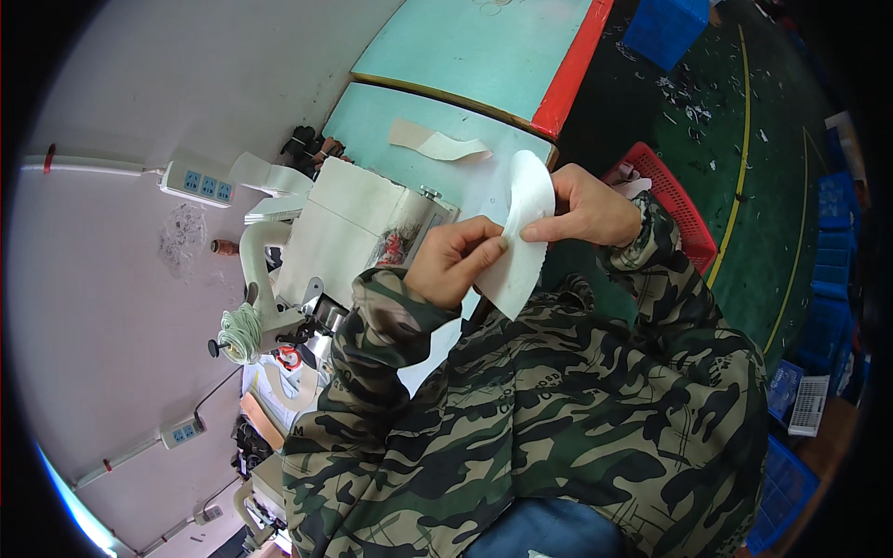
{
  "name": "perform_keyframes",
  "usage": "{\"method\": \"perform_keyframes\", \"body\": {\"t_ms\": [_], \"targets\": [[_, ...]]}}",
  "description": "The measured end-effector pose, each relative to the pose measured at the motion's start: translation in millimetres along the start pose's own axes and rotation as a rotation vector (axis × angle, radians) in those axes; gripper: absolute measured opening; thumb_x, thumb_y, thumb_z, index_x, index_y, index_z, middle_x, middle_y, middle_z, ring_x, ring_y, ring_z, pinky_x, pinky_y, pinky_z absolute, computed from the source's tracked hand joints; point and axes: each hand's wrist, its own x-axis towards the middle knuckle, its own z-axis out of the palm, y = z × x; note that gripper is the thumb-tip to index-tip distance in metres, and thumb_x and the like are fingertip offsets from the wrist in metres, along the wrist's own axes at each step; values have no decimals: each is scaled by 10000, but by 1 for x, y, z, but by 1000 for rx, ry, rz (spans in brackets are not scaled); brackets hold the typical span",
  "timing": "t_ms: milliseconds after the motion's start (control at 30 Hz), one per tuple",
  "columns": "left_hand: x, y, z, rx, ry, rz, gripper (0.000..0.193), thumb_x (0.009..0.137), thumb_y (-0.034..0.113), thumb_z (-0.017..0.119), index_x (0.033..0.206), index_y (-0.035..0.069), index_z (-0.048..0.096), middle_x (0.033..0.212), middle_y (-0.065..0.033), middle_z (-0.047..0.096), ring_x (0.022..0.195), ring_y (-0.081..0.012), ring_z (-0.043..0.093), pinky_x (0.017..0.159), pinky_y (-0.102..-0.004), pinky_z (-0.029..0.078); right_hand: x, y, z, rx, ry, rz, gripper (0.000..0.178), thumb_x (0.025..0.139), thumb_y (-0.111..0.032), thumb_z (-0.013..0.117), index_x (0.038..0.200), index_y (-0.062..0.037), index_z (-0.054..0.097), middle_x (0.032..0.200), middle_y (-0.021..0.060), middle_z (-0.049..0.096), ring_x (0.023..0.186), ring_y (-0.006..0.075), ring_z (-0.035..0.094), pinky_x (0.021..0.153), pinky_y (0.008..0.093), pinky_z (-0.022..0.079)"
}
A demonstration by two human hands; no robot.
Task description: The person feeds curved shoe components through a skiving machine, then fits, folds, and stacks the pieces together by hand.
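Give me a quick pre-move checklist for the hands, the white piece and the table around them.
1. Left hand gripping the white piece, thumb on top: ok.
2. Right hand gripping the same piece, further up its edge: ok.
3. White piece off the table, held up in both hands: ok.
4. Loose curved strip lying on the table, apart from both hands: ok.
5. Left sleeve clear of the sewing machine: cannot tell, they crowd together in this view.
6. Right sleeve clear of the red basket: cannot tell, they overlap in this view.
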Motion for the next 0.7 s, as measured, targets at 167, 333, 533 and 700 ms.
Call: {"method": "perform_keyframes", "body": {"t_ms": [167, 333, 533, 700], "targets": [[9, -1, -5, -599, -203, -198, 304, 957, 297, 397, 988, 26, 532, 779, 29, 539, 689, -51, 496, 620, -194, 389, -1, -7, 4, 32, 58, -31, 271, 744, -150, 701, 938, 26, 631, 822, 48, 637, 747, 92, 572, 676, 237, 471], [10, 11, -9, -311, -195, -124, 185, 903, 183, 530, 822, 22, 572, 714, 40, 493, 687, -47, 444, 619, -237, 384, 3, -1, 13, 132, 83, -43, 286, 760, -156, 687, 967, 30, 621, 867, 46, 633, 763, 93, 571, 681, 229, 467], [11, -8, -34, 118, -261, -150, 166, 802, 138, 624, 864, -12, 591, 739, -18, 574, 680, -90, 519, 635, -254, 431, 28, 9, 10, 469, 373, -93, 205, 854, -100, 565, 1023, 15, 583, 885, 39, 616, 774, 100, 592, 684, 239, 478], [4, -30, -76, -229, 209, -123, 171, 751, 80, 650, 892, -5, 603, 800, -61, 618, 735, -135, 591, 685, -279, 488, 36, 6, 9, 343, 482, -240, 233, 840, -89, 583, 1058, -8, 587, 883, 34, 627, 730, 72, 572, 616, 207, 466]]}}
